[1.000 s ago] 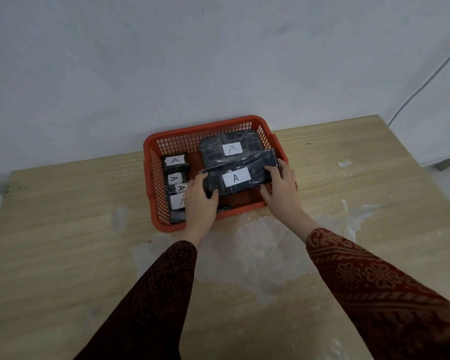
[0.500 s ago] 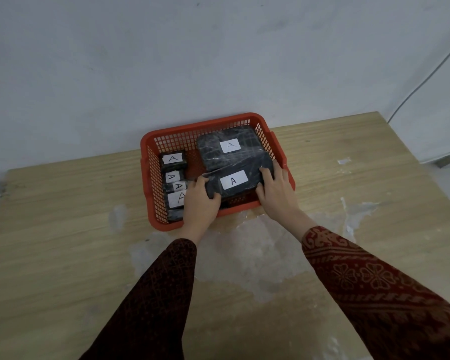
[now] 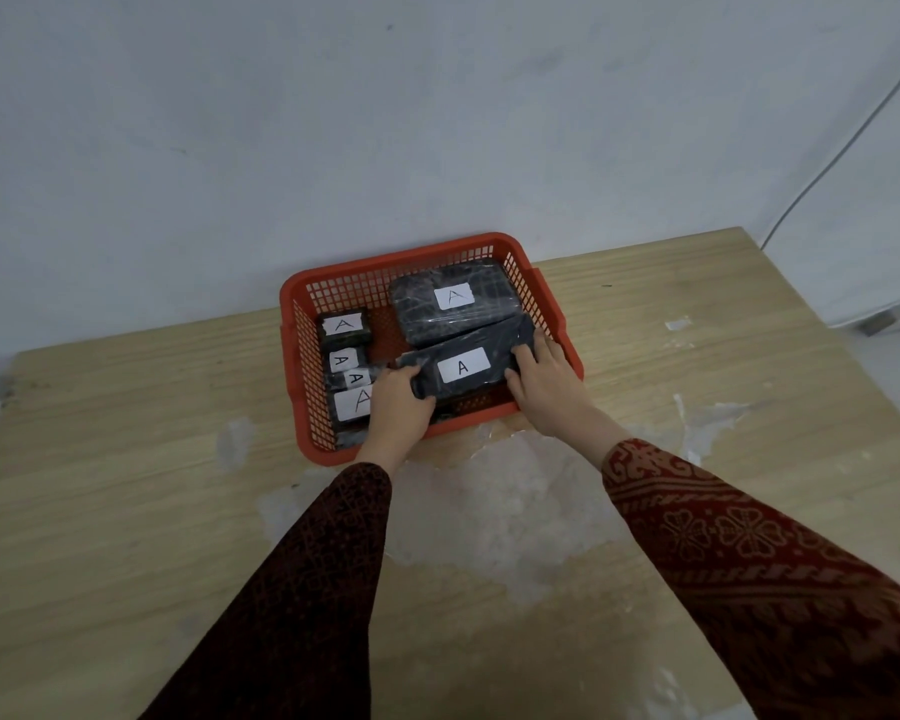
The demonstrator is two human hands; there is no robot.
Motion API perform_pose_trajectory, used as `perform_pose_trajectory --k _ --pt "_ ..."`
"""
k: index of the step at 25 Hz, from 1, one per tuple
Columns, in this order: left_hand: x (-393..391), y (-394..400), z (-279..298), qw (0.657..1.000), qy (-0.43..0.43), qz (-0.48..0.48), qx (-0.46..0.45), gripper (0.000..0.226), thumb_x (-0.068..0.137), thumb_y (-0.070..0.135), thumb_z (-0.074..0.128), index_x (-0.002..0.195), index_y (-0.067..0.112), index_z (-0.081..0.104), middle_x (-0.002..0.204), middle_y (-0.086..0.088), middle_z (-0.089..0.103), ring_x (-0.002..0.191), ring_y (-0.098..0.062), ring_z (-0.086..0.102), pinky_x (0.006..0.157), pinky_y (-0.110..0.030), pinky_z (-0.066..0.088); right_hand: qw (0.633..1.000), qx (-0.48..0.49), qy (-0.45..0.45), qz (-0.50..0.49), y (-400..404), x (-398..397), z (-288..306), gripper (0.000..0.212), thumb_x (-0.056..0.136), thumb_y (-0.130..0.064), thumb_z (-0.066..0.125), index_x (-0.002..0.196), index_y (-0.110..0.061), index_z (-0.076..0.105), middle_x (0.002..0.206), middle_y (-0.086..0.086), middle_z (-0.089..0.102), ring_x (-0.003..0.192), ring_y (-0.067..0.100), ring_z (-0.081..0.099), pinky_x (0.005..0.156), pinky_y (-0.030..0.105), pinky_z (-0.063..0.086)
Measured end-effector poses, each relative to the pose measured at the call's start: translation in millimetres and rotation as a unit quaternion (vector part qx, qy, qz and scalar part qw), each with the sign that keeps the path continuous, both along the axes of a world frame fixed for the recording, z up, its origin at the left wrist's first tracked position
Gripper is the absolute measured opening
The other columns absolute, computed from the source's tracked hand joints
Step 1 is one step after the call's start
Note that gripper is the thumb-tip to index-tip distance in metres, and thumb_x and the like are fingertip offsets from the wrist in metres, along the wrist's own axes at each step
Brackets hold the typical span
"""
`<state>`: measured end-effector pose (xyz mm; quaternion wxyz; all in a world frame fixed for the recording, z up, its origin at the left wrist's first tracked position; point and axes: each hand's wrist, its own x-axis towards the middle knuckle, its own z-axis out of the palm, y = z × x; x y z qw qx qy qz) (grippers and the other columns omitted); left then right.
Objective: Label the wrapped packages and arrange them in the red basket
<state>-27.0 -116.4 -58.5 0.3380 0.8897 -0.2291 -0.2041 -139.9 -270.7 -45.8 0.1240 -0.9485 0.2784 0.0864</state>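
The red basket [image 3: 417, 256] stands against the wall at the back of the table. Both hands hold a long black wrapped package [image 3: 494, 345] with a white "A" label, low inside the basket's front right. My left hand [image 3: 398, 407] grips its left end and my right hand [image 3: 544, 379] grips its right end. Behind it lies a larger black package [image 3: 422, 309] with an "A" label. Several small labelled packages [image 3: 345, 327] sit in a column along the basket's left side, the nearest partly hidden by my left hand.
The wooden table [image 3: 126, 459] has a pale, worn, shiny patch [image 3: 489, 506] in front of the basket. A thin cable [image 3: 848, 148] runs down the white wall at the right. The table's right edge [image 3: 848, 356] lies near the basket.
The long package has come down from above the basket into its front right part, with both hands still on its ends.
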Motion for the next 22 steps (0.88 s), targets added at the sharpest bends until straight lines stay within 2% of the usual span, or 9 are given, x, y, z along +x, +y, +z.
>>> perform_pose_trajectory --k 3,6,9,11,13,16,19,20,22 --pt "0 -4 1 0.999 0.001 -0.004 0.034 0.046 0.084 0.005 0.066 0.129 0.003 0.055 0.137 -0.023 0.040 0.118 -0.037 0.049 0.102 -0.032 0.039 0.999 0.030 0.008 -0.013 -1 4 3 0.049 0.101 -0.028 0.032 0.143 -0.002 0.031 0.156 0.024 0.017 0.145 0.040 0.012 0.120 0.049 0.012" --pt "-1 -6 0 0.998 -0.012 -0.008 0.056 0.043 0.084 0.004 0.064 0.126 0.001 0.056 0.135 -0.021 0.035 0.115 -0.037 0.049 0.101 -0.034 0.041 0.998 0.046 0.046 -0.008 -4 6 4 0.051 0.101 -0.031 0.032 0.144 -0.003 0.030 0.156 0.024 0.014 0.145 0.041 0.011 0.119 0.050 0.012" --pt "4 -8 0 0.995 -0.013 -0.015 0.102 0.046 0.085 0.004 0.061 0.130 0.001 0.052 0.136 -0.021 0.033 0.123 -0.038 0.040 0.103 -0.039 0.041 0.994 0.059 0.096 -0.010 -4 9 12 0.051 0.100 -0.034 0.031 0.143 -0.007 0.034 0.155 0.023 0.018 0.143 0.041 0.013 0.117 0.050 0.016" --pt "8 -9 1 0.990 -0.029 -0.045 0.131 0.044 0.087 0.006 0.060 0.130 0.002 0.054 0.134 -0.021 0.036 0.126 -0.039 0.036 0.102 -0.041 0.042 0.994 0.030 0.108 0.002 7 10 15 0.054 0.099 -0.042 0.028 0.137 -0.007 0.043 0.147 0.024 0.033 0.136 0.040 0.028 0.112 0.050 0.026" --pt "11 -9 4 0.983 -0.053 -0.086 0.155 0.038 0.088 0.008 0.059 0.125 0.001 0.058 0.131 -0.021 0.041 0.123 -0.038 0.040 0.099 -0.042 0.043 0.993 0.006 0.117 0.015 22 11 17 0.061 0.098 -0.050 0.021 0.136 -0.009 0.045 0.143 0.022 0.042 0.133 0.037 0.038 0.113 0.049 0.026" --pt "9 -8 11 0.972 -0.120 -0.112 0.169 0.026 0.090 0.012 0.055 0.113 0.002 0.064 0.121 -0.018 0.055 0.111 -0.033 0.053 0.086 -0.040 0.050 0.988 -0.006 0.157 0.009 32 11 14 0.069 0.097 -0.054 0.013 0.144 -0.008 0.034 0.153 0.022 0.029 0.141 0.033 0.030 0.119 0.050 0.013" --pt "1 3 13 0.968 -0.155 -0.125 0.153 0.030 0.095 0.026 0.048 0.098 0.006 0.070 0.102 -0.012 0.068 0.097 -0.028 0.062 0.072 -0.035 0.049 0.980 -0.010 0.193 0.039 26 13 18 0.063 0.098 -0.050 0.012 0.143 -0.014 0.038 0.151 0.019 0.036 0.139 0.033 0.033 0.118 0.052 0.015" --pt "-2 7 11 0.968 -0.152 -0.133 0.151 0.036 0.097 0.032 0.043 0.099 0.007 0.070 0.101 -0.012 0.069 0.097 -0.029 0.063 0.071 -0.035 0.048 0.979 -0.006 0.198 0.049 25 17 20 0.062 0.098 -0.049 0.013 0.138 -0.015 0.045 0.146 0.018 0.044 0.135 0.032 0.039 0.116 0.052 0.019" --pt "-10 14 11 0.963 -0.136 -0.159 0.170 0.047 0.099 0.040 0.034 0.115 0.010 0.065 0.118 -0.013 0.065 0.108 -0.030 0.060 0.082 -0.037 0.048 0.981 0.019 0.189 0.032 22 24 25 0.064 0.097 -0.052 0.016 0.124 -0.011 0.056 0.134 0.015 0.057 0.124 0.032 0.051 0.111 0.050 0.029"
